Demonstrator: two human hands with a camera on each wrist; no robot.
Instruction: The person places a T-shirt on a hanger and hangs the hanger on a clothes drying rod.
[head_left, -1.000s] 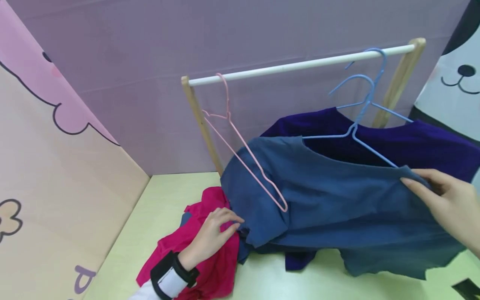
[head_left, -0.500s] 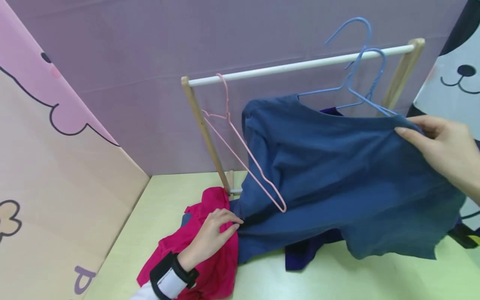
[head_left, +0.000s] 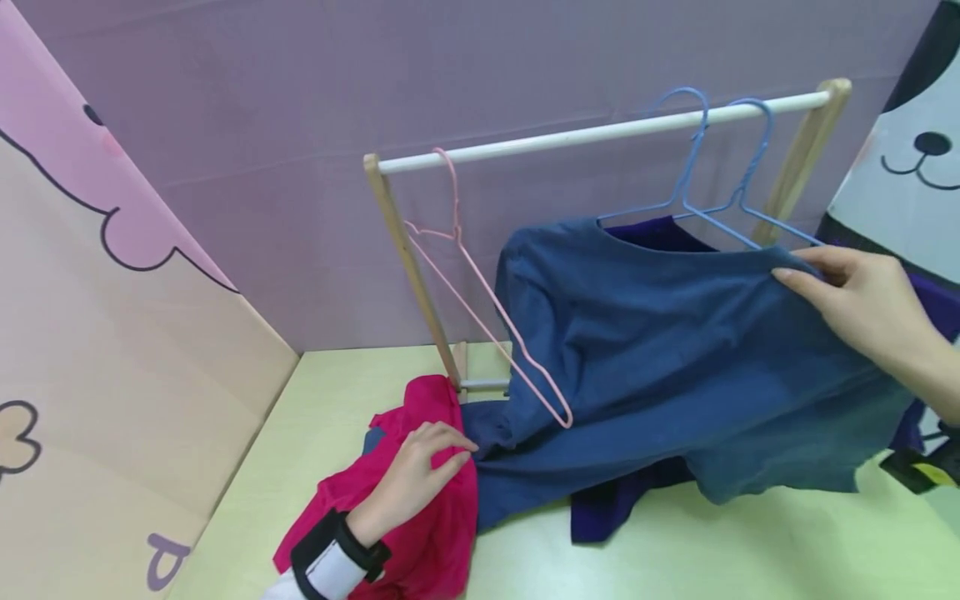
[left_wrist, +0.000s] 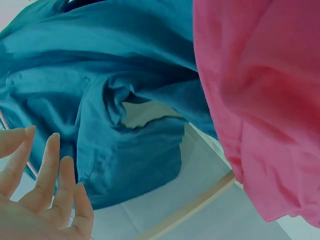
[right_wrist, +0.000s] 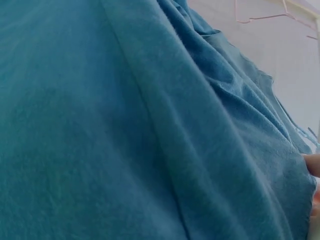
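The wide dark-blue cotton T-shirt (head_left: 675, 350) has come down since half a second ago: then its light-blue wire hanger (head_left: 678, 179) was lifted with the hook above the white rail of the wooden clothes rack (head_left: 600, 132); now that hook sits over the rail, just beside a second light-blue wire hanger (head_left: 750, 167). The shirt hangs from its hanger at the neck, and its hem trails to the pale-green tabletop (head_left: 675, 558). The right hand (head_left: 855, 304) pinches the shirt's shoulder edge between thumb and fingers, lower than before. The crumpled magenta cloth garment (head_left: 420, 517) lies as it did, with the left hand (head_left: 420, 479) resting on it, fingers relaxed and spread, holding nothing. The pink wire hanger (head_left: 487, 325) at the rail's left end has not moved.

A dark-purple garment (head_left: 660, 233) is mostly hidden behind the blue shirt; only its collar, a strip at the right and a fold on the table show. The right wrist view is nearly filled by blue fabric, with only a fingertip (right_wrist: 312, 165) at the edge. In the left wrist view the left hand is cut off at the corner
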